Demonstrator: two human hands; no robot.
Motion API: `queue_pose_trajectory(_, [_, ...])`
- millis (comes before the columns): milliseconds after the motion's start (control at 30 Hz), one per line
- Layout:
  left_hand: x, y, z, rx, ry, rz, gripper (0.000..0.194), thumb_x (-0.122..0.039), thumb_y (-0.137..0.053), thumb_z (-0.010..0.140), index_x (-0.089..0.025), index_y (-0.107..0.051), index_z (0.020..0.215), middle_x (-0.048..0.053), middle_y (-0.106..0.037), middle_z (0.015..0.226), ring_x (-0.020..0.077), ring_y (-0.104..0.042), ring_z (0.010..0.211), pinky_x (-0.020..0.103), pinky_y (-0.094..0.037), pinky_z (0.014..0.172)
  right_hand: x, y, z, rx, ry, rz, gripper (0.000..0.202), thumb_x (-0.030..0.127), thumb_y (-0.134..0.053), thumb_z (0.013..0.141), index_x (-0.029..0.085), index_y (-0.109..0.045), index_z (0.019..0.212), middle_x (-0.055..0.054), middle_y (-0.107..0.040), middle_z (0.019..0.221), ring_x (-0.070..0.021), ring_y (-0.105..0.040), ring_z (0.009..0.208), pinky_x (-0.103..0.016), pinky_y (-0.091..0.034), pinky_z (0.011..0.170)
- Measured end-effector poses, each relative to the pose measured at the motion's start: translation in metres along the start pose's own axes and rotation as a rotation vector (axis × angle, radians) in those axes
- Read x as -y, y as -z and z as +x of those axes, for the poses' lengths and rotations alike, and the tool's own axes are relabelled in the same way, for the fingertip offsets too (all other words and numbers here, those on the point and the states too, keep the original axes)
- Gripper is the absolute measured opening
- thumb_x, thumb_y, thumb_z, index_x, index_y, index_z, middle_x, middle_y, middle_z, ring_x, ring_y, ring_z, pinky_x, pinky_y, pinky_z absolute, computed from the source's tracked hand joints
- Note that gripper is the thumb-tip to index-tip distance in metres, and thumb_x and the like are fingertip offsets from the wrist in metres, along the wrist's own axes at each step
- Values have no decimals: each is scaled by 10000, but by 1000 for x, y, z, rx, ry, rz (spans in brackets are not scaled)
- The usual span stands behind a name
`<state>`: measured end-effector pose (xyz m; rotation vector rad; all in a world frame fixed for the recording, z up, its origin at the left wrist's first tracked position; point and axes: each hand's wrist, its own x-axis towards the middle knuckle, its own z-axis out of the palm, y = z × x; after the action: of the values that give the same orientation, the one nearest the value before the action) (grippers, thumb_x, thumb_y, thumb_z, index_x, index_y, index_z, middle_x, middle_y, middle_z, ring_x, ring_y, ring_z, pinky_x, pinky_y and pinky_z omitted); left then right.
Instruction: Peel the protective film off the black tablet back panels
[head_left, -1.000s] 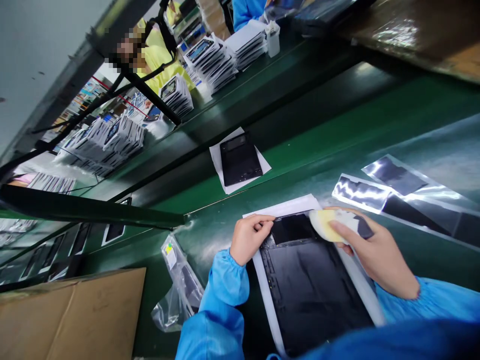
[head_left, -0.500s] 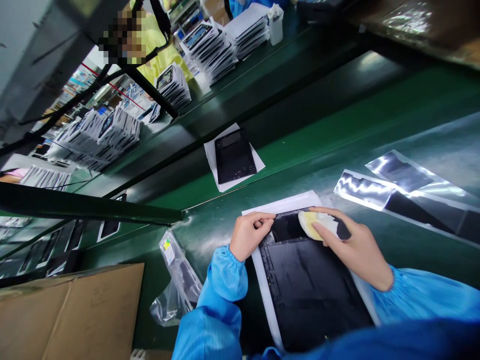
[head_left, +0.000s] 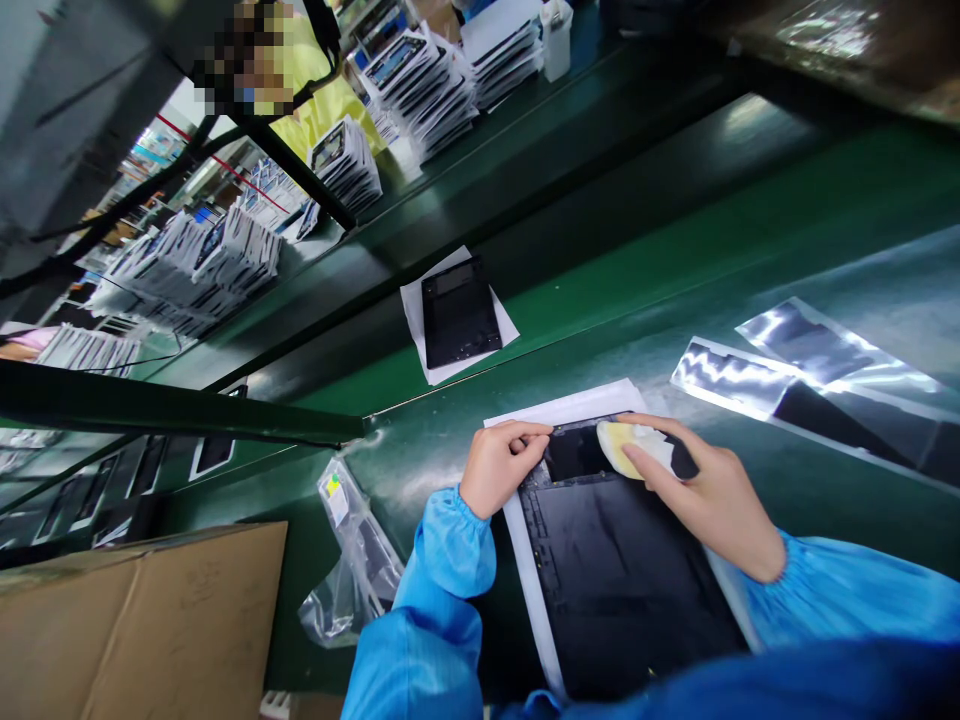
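A black tablet-like panel (head_left: 615, 580) lies on a white sheet (head_left: 525, 575) in front of me, a dark glossy rectangle set in its far end. My left hand (head_left: 504, 462) is closed in a pinch at the panel's far left corner; what the fingertips hold, if anything, is hidden. Between the thumb and fingers of my right hand (head_left: 709, 490) is a yellow-and-white pad (head_left: 626, 450) with a dark patch at its right end. This pad rests over the right part of the glossy rectangle.
Glossy film strips (head_left: 795, 400) lie at right. A clear plastic bag (head_left: 356, 550) and a cardboard box (head_left: 150, 610) are at left. Beyond, another black panel (head_left: 459, 312) sits on paper on the green conveyor (head_left: 585, 300). A green bar (head_left: 187, 405) crosses at left; a person in yellow (head_left: 322, 110) is behind.
The panel on the conveyor has shifted slightly left, as have the panels farther left. Both hands and the pad stay almost where they were.
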<state>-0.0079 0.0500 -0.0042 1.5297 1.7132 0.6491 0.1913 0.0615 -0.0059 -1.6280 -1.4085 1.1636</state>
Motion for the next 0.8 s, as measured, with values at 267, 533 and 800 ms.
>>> queue_pose_trajectory(267, [0,0,0,-7,-13,7,199,-221,-588,775,-192,-755,880,-12,-681,667,72,-490,525,183,-437,564,0,0,0,-20,138,-170,304,364,-471,581,306,-558,867,113,-499,324,-84,-309,184,-247,-312,310])
queue_pose_trajectory(533, [-5,1,-2,-31,-105,153,175,-205,-592,805,-219,-743,893,-22,-688,702,79,-542,575,188,-473,656,0,-3,-1,-30,246,-309,304,397,-408,613,302,-540,870,87,-595,469,-67,-278,182,-254,-335,341])
queue_pose_trajectory(800, [-3,0,-6,-23,-174,328,165,-254,-620,823,-249,-713,960,-35,-695,780,74,-569,612,182,-462,649,-3,-4,0,-40,281,-356,329,426,-378,613,295,-540,868,85,-526,372,-92,-288,175,-262,-330,345])
